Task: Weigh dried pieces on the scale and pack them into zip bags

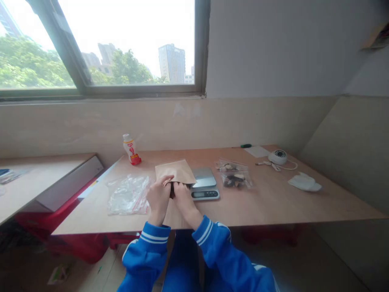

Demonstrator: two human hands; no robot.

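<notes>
A brown kraft paper bag [178, 170] lies at the middle of the table, its mouth toward me. My left hand [159, 196] is closed on the left side of the bag's mouth, thumb on top of the paper. My right hand [184, 198] has its fingers in the mouth of the bag; the fingertips are hidden, and I cannot tell what they hold. Something dark shows between the two hands at the opening. Right behind the bag's right side stands a kitchen scale [205, 182] with a metal plate and a small display.
Clear zip bags [129, 194] lie left. Right of the scale are zip bags with dark and pale pieces [234, 174]. A bottle [132, 150] stands at the back left. Farther right are a screwdriver [245, 146], a white camera with a cable [277, 157] and crumpled white tissue [304, 182].
</notes>
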